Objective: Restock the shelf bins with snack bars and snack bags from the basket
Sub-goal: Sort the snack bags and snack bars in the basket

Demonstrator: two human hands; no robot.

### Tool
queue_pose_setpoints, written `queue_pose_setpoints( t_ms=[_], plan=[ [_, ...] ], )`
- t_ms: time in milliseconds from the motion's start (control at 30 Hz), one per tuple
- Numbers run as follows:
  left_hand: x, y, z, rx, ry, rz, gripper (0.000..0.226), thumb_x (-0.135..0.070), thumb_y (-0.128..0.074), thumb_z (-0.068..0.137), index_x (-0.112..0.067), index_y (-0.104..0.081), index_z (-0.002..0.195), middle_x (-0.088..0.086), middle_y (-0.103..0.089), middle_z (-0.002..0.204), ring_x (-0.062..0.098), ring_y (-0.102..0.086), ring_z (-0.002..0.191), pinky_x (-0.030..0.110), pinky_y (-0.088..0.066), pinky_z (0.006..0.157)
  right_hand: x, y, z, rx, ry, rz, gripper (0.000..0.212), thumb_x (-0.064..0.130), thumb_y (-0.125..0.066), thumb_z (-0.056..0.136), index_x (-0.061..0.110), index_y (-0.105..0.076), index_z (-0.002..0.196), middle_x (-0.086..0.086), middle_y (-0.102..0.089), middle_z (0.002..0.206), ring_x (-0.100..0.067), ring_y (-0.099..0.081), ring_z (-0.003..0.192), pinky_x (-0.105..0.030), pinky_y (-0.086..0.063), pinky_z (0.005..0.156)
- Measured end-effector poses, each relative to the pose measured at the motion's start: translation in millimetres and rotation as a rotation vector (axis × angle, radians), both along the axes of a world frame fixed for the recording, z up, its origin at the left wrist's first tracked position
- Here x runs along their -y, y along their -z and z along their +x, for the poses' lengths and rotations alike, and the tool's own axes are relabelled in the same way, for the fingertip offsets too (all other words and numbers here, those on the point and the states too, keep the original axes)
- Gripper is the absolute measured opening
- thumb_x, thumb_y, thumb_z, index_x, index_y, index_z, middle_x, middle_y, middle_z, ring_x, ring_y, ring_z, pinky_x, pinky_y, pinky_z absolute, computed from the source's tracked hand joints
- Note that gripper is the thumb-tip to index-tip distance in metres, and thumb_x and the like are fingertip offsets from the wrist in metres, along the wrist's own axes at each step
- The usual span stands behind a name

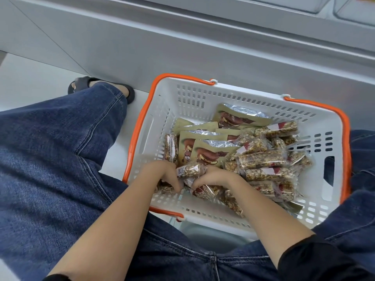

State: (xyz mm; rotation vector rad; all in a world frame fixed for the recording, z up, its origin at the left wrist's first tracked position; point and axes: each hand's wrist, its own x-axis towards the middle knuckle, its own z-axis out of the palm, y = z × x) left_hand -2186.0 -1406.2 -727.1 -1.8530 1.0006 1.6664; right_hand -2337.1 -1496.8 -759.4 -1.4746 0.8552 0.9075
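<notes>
A white basket (203,92) with orange handles sits on the floor between my knees. Several clear-wrapped snack bars (261,159) fill its right and near side, and several tan snack bags (211,155) lie at its middle and back. Both hands reach down into the near left corner of the basket. My left hand (164,175) curls its fingers over snack bars there, with one bar (188,171) resting above the knuckles. My right hand (213,177) curls beside it onto another bar (205,191). The fingertips are buried among the wrappers.
A grey shelf base (182,47) runs across just behind the basket. Clear shelf bins (353,11) show at the top right edge. My denim-clad legs flank the basket, and a sandalled foot (101,88) rests on the white floor to the left.
</notes>
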Motion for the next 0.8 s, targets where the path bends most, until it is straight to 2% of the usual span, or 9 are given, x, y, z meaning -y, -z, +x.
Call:
queue_pose_setpoints(
  t_ms=[133, 200, 367, 433, 500, 567, 633, 700, 800],
  plan=[
    [-1.1, -11.5, 2.4, 0.039, 0.001, 0.027, 0.081, -0.040, -0.077, 0.064, -0.013, -0.044, 0.133, 0.004, -0.048, 0.135, 0.023, -0.049, 0.118, 0.037, -0.044, 0.100, 15.2, -28.3, -3.6, 0.100, 0.007, -0.014, 0.018, 0.022, -0.072, 0.075, 0.016, -0.061, 0.089, 0.003, -0.061, 0.092, -0.010, -0.056, 0.084, -0.029, -0.047, 0.080],
    [-1.0, -20.5, 7.0, 0.025, -0.031, 0.037, 0.079, -0.036, -0.074, 0.071, -0.009, -0.040, 0.136, 0.006, -0.044, 0.138, 0.024, -0.044, 0.125, 0.036, -0.040, 0.102, 35.2, -58.9, -7.3, 0.185, 0.102, -0.071, 0.014, 0.022, -0.070, 0.078, 0.018, -0.060, 0.087, 0.005, -0.062, 0.089, -0.010, -0.058, 0.083, -0.028, -0.049, 0.079],
    [-1.3, -39.8, 12.7, -0.053, -0.195, 0.005, 0.090, -0.038, -0.073, 0.065, -0.010, -0.032, 0.140, 0.007, -0.034, 0.148, 0.027, -0.034, 0.135, 0.042, -0.032, 0.111, 100.2, -133.0, -39.5, 0.360, 0.201, -0.455, 0.044, 0.028, -0.073, 0.082, 0.024, -0.050, 0.118, 0.009, -0.062, 0.103, -0.012, -0.062, 0.083, -0.020, -0.049, 0.066],
    [2.2, -43.2, 9.0, -0.086, -0.251, -0.040, 0.088, -0.038, -0.070, 0.068, -0.012, -0.030, 0.143, 0.006, -0.028, 0.152, 0.027, -0.027, 0.139, 0.045, -0.024, 0.115, 122.0, -148.9, -65.3, 0.359, 0.033, -0.890, 0.070, 0.031, -0.076, 0.077, 0.022, -0.038, 0.135, 0.001, -0.059, 0.119, -0.023, -0.060, 0.102, -0.032, -0.050, 0.078],
    [7.7, -48.6, 2.5, -0.128, -0.266, -0.078, 0.078, -0.038, -0.069, 0.068, -0.014, -0.038, 0.136, -0.001, -0.033, 0.147, 0.023, -0.029, 0.137, 0.045, -0.022, 0.116, 133.0, -142.3, -97.3, 0.265, -0.168, -1.171, 0.087, 0.042, -0.076, 0.073, 0.024, -0.028, 0.144, -0.006, -0.047, 0.141, -0.028, -0.045, 0.127, -0.042, -0.037, 0.101],
    [13.3, -55.8, -4.3, -0.161, -0.288, -0.121, 0.070, -0.038, -0.069, 0.067, -0.015, -0.044, 0.129, -0.003, -0.039, 0.140, 0.021, -0.035, 0.131, 0.042, -0.025, 0.114, 127.7, -121.4, -126.0, 0.055, -0.362, -1.013, 0.110, 0.059, -0.071, 0.071, 0.029, -0.002, 0.151, -0.002, -0.011, 0.159, -0.024, -0.009, 0.146, -0.052, -0.009, 0.115],
    [20.2, -66.4, -9.9, -0.148, -0.284, -0.178, 0.070, -0.037, -0.068, 0.065, -0.014, -0.043, 0.126, 0.001, -0.040, 0.135, 0.021, -0.038, 0.126, 0.034, -0.030, 0.107, 113.4, -103.0, -140.1, -0.101, -0.451, -0.744, 0.116, 0.066, -0.066, 0.071, 0.034, 0.012, 0.150, 0.004, 0.009, 0.160, -0.018, 0.013, 0.146, -0.056, 0.008, 0.114],
    [28.2, -77.5, -13.0, -0.116, -0.284, -0.227, 0.067, -0.031, -0.067, 0.075, -0.010, -0.040, 0.131, 0.003, -0.040, 0.132, 0.020, -0.041, 0.121, 0.030, -0.036, 0.097, 107.9, -99.7, -137.9, -0.097, -0.378, -0.631, 0.108, 0.067, -0.062, 0.074, 0.034, 0.007, 0.151, 0.005, 0.001, 0.160, -0.019, 0.005, 0.147, -0.056, 0.005, 0.115],
    [47.0, -96.9, -20.3, -0.160, -0.305, -0.361, 0.045, -0.024, -0.069, 0.074, -0.015, -0.053, 0.115, -0.001, -0.061, 0.098, 0.011, -0.059, 0.083, 0.023, -0.047, 0.067, 122.6, -119.5, -129.5, 0.051, -0.082, -0.539, 0.081, 0.059, -0.060, 0.082, 0.029, -0.027, 0.148, 0.002, -0.029, 0.154, -0.021, -0.031, 0.139, -0.043, -0.025, 0.113]
  ],
)
